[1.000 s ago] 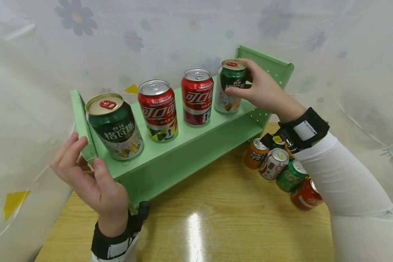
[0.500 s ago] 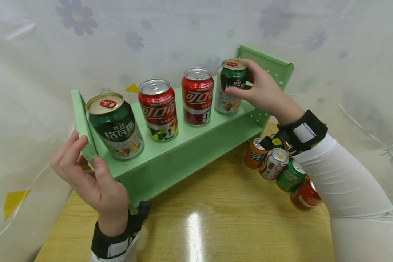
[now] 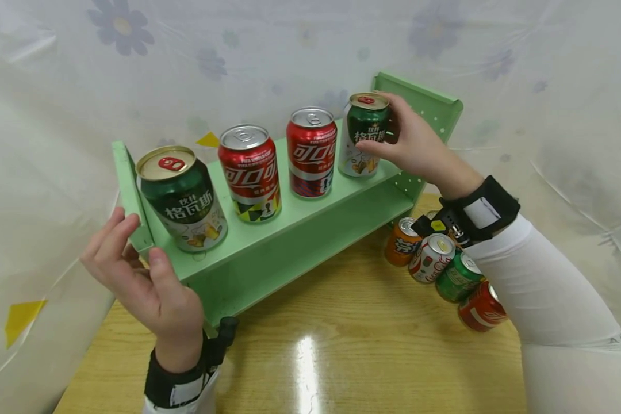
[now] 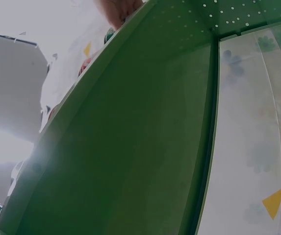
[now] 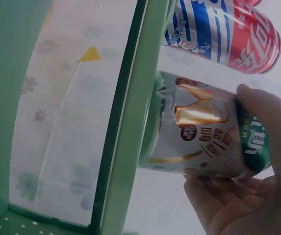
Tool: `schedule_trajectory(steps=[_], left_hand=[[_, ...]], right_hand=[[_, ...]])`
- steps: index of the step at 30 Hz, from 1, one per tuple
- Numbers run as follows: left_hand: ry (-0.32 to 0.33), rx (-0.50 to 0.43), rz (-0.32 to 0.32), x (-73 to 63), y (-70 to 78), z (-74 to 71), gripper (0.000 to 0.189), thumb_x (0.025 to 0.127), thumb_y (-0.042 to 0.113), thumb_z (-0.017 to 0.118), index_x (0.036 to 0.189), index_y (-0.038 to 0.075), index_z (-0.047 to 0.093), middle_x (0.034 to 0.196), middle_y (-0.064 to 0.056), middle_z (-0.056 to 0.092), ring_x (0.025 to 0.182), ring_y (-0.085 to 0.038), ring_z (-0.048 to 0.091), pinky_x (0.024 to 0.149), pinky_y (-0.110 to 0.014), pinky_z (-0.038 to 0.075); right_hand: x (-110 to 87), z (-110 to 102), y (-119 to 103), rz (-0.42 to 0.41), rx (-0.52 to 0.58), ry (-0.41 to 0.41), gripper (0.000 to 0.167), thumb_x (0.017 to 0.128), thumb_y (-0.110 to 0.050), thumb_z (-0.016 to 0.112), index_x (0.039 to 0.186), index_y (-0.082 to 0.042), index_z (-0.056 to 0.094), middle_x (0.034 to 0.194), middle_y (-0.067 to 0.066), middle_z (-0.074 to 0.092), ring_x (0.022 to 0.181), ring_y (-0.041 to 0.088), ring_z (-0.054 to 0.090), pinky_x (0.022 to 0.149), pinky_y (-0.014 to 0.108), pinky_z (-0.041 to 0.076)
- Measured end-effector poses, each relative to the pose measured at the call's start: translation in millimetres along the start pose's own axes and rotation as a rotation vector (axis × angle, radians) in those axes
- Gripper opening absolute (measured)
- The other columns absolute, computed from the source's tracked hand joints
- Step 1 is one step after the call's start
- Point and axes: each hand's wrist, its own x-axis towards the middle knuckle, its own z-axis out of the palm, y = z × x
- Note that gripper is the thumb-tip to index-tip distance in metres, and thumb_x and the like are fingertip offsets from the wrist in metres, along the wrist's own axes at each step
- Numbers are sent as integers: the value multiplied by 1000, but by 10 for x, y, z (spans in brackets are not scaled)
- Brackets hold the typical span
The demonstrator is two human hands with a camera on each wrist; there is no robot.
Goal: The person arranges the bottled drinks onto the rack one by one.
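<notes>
On the top tier of a light green shelf (image 3: pixel 300 215), my right hand (image 3: pixel 419 141) holds a green-and-white drink can (image 3: pixel 362 129) upright, thumb in front and fingers behind. In the right wrist view the can (image 5: pixel 199 127) has its base at the shelf's edge. A matching green-and-white can (image 3: pixel 186 201) stands at the shelf's left end. Between these two stand red cola cans, one with a yellow-green pattern (image 3: pixel 250 175) and one with a blue pattern (image 3: pixel 312 152). My left hand (image 3: pixel 150 290) is by the left end panel (image 3: pixel 133 198), fingers loosely bent, thumb near its front corner.
On the wooden table (image 3: pixel 362 322), right of the shelf, stand an orange can (image 3: pixel 402 244), a white-and-red cola can (image 3: pixel 430 259), a green can (image 3: pixel 457 279) and a red can (image 3: pixel 481 307). Another is partly hidden by the right wrist. A flower-patterned sheet (image 3: pixel 300 52) hangs behind.
My right hand and the green-and-white can have shifted back very slightly on the shelf. The left hand and the other cans stay practically where they were.
</notes>
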Motion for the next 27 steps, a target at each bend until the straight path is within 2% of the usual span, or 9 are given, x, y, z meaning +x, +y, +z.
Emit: schedule_trajectory(steps=[3,5,10,14,19,23,27], left_hand=[[-6,-7,10,0,-30,-12,33,84,-1,40,111,-12,55,121,-16,48,130,-33,44,98,-29,38],[-9,-11,17,1,-54,-21,34,84,0,40,112,-12,55,121,-17,48,130,-34,44,100,-31,39],[-10,-16,15,1,-75,-25,34,84,0,41,112,-12,55,122,-17,48,130,-34,44,100,-31,40],[-12,-8,12,-3,-63,-26,34,84,-1,40,112,-12,55,122,-17,48,131,-34,44,99,-30,39],[-15,7,2,-4,-48,-33,34,84,-1,39,112,-12,55,123,-17,48,132,-33,43,97,-28,38],[-16,7,5,-1,-53,-36,34,84,0,39,112,-12,55,123,-17,48,132,-34,44,94,-26,38],[-5,-5,2,-1,-57,-28,34,84,-1,39,112,-12,55,123,-17,49,131,-34,43,92,-26,37]], right_hand=[[-121,-20,14,-10,-20,36,94,94,-22,74,166,-20,13,161,17,38,147,36,44,119,48,37],[-235,-51,38,-7,-36,67,92,95,-22,73,166,-19,14,162,16,38,147,38,43,120,50,35],[-574,-131,193,-8,-123,109,69,99,-23,68,159,-11,37,154,17,49,138,41,50,112,58,40],[-880,-158,448,8,-224,114,53,99,-24,68,146,-4,54,146,22,55,128,42,55,105,62,43],[-1317,-141,891,76,-299,118,44,100,-23,66,139,-2,61,138,24,60,122,42,58,98,64,45],[-1673,-87,1189,164,-337,145,47,102,-27,64,139,1,59,136,29,59,122,47,54,96,66,43],[-1960,-38,1373,272,-408,187,54,102,-35,62,140,3,56,137,33,54,124,53,48,95,69,39]])
